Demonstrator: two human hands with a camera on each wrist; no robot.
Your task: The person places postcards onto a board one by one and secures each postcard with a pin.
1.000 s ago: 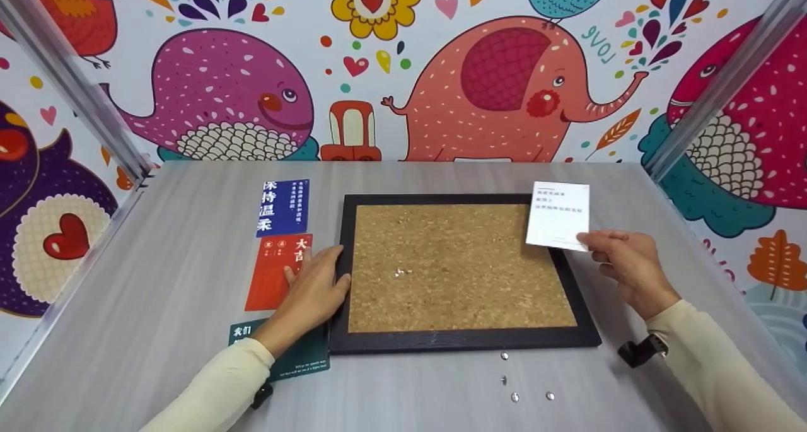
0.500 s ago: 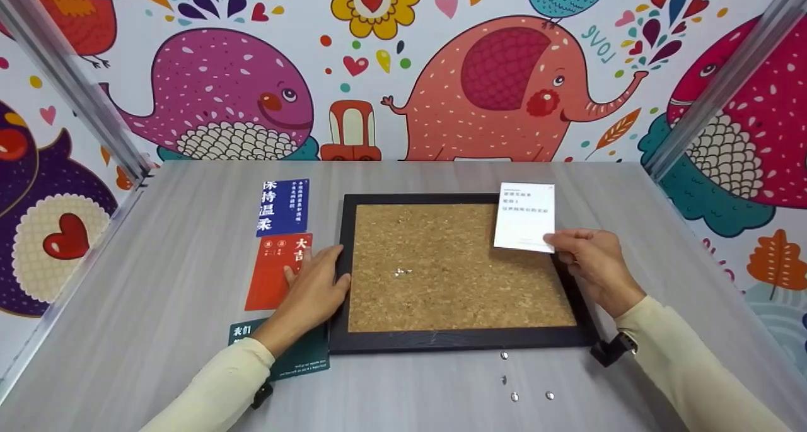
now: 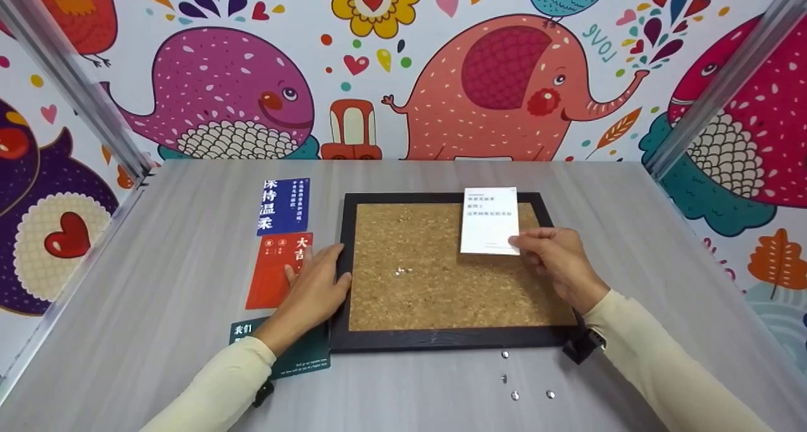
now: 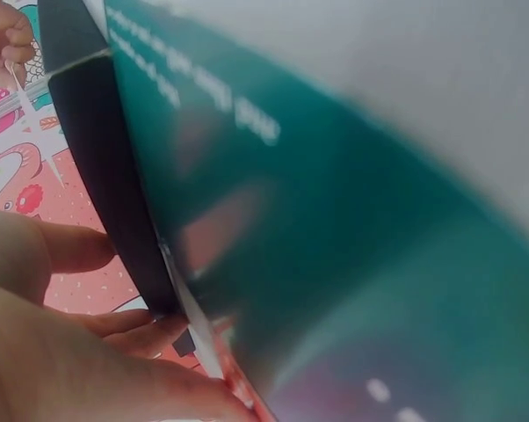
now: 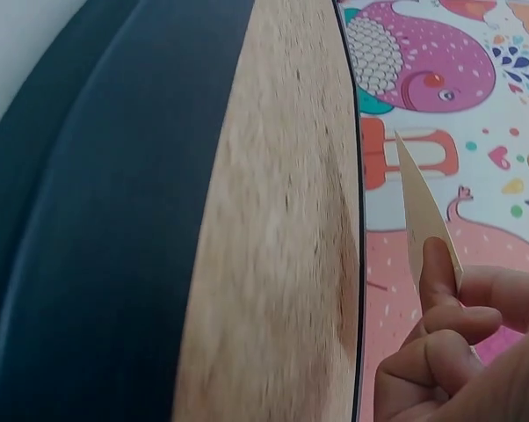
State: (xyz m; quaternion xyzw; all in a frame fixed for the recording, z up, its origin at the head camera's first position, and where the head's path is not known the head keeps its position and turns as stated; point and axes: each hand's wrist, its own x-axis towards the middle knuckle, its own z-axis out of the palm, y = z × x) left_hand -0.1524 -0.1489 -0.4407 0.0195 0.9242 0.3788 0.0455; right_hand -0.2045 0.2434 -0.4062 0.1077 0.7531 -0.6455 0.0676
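A white card [image 3: 489,217] with printed text is pinched by its lower right corner between the thumb and fingers of my right hand [image 3: 563,265]. It hangs above the upper right part of a cork board [image 3: 435,299] with a black frame. In the right wrist view, the card [image 5: 425,207] stands off the cork surface. My left hand [image 3: 313,290] rests at the frame's left side, its fingers reaching along the edge, partly over a red card [image 3: 268,274]. The left wrist view shows those fingers touching the black frame [image 4: 106,167], beside a green card [image 4: 335,211].
A blue card [image 3: 284,206] lies above the red one, and the green card [image 3: 302,356] below, partly under the left forearm. Small silver thumbtacks [image 3: 515,395] lie in front of the board. A few shiny bits [image 3: 401,272] sit on the cork. A patterned wall [image 3: 359,129] stands behind.
My right hand has carried the white card leftward, from the board's right edge to over the cork. The left hand has stayed in place.
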